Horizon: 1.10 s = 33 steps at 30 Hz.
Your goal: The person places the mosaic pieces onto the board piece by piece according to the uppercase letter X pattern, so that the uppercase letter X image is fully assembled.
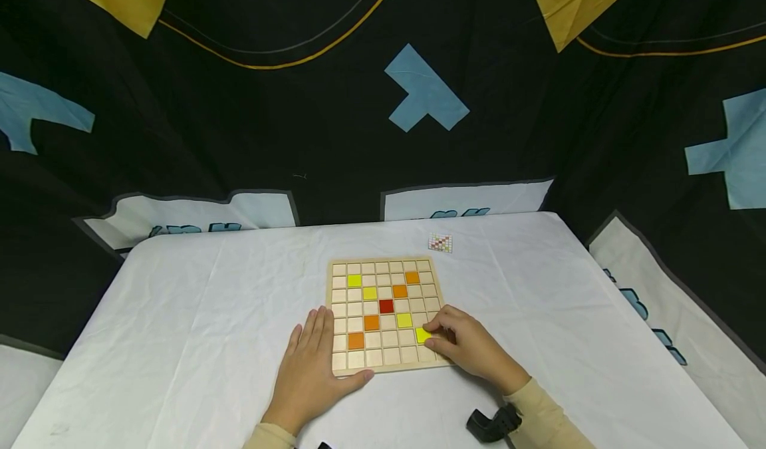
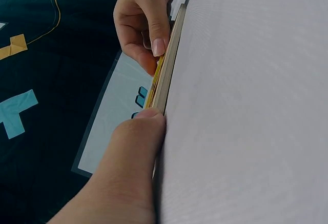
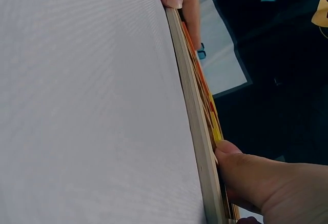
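A square wooden grid board (image 1: 390, 357) lies on the white-covered table, its cells holding plain, yellow, orange and red tiles. My left hand (image 1: 308, 376) lies along the board's left side with fingers straight, the thumb at the near left corner. On the board's right side, my right hand (image 1: 469, 342) pinches a yellow tile (image 1: 422, 335) between thumb and finger, at a cell near the lower right. A red tile (image 1: 386, 306) sits near the middle. In the right wrist view the thumb (image 3: 229, 148) touches the yellow tile's edge (image 3: 216, 126).
Beyond the board lies a small card (image 1: 440, 243) printed with a coloured grid. A black strapped device (image 1: 493, 424) is at the right wrist. Black cloth (image 1: 269, 136) with blue and yellow shapes hangs behind the white-covered table (image 1: 197, 342).
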Available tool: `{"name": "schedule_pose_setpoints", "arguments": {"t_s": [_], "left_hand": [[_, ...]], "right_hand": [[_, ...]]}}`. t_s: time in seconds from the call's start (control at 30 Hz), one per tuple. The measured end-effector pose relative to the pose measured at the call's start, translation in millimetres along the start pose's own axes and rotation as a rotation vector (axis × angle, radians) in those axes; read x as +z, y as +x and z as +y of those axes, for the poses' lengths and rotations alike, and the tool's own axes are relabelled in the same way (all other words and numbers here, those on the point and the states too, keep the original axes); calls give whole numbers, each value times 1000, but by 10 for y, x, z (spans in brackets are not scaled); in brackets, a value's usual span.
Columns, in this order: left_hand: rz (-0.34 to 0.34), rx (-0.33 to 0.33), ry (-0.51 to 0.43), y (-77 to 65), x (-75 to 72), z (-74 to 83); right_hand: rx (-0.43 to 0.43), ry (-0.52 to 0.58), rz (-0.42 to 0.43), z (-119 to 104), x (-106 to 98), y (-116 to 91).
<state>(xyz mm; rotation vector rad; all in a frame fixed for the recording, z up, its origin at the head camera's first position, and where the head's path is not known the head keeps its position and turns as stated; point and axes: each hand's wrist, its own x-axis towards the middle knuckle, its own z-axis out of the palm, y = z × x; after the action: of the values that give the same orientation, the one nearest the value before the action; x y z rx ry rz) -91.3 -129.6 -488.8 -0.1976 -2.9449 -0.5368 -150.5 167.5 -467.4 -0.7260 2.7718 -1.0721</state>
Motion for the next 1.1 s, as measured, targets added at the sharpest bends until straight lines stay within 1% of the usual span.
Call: {"name": "schedule_pose_setpoints", "arguments": {"t_s": [0.33, 0.67, 0.87, 1.1], "left_hand": [[-4, 0, 3, 9, 0, 1], [-5, -10, -2, 10, -1, 13], [15, -8, -12, 14, -3, 22], [-2, -19, -17, 15, -4, 25]], "right_hand": [[-7, -10, 0, 18, 6, 9], [-5, 4, -4, 11, 6, 7], [11, 0, -10, -7, -10, 17], [11, 2, -12, -11, 0, 11]]}}
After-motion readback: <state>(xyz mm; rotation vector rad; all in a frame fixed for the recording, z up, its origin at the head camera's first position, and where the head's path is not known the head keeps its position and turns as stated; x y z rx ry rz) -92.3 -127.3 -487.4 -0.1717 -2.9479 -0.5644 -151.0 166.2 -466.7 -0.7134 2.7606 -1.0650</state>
